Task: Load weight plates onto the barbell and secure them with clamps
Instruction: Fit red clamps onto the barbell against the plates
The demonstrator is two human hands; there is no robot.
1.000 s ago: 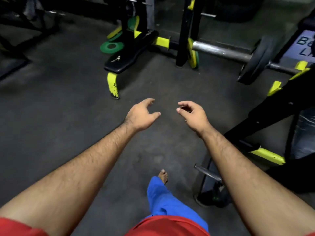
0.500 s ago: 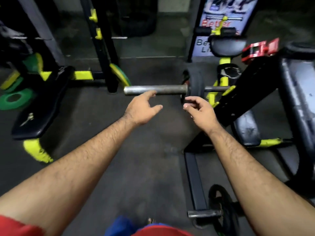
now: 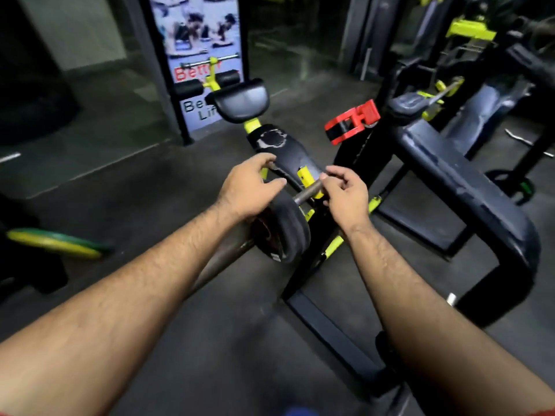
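A black weight plate (image 3: 285, 232) sits on the barbell (image 3: 306, 194) in the middle of the view. The bar's thick sleeve (image 3: 228, 253) runs down-left under my left forearm. My left hand (image 3: 247, 187) hovers just above the plate, fingers apart and empty. My right hand (image 3: 345, 195) is beside the thin part of the bar just right of the plate, fingers loosely curled, its fingertips at the bar; nothing is held. A red clamp (image 3: 351, 121) lies on top of a black machine frame, beyond my right hand.
A green-and-yellow plate (image 3: 54, 243) lies at the left edge. A black padded bench (image 3: 468, 187) fills the right side, its floor frame (image 3: 330, 328) under my right arm. A yellow-and-black machine with a seat pad (image 3: 240, 100) and a poster (image 3: 201, 40) stand behind.
The view has swung right and come closer to the loaded end of the bar. Both hands moved forward from open floor to the plate and bar. The red clamp is now nearer.
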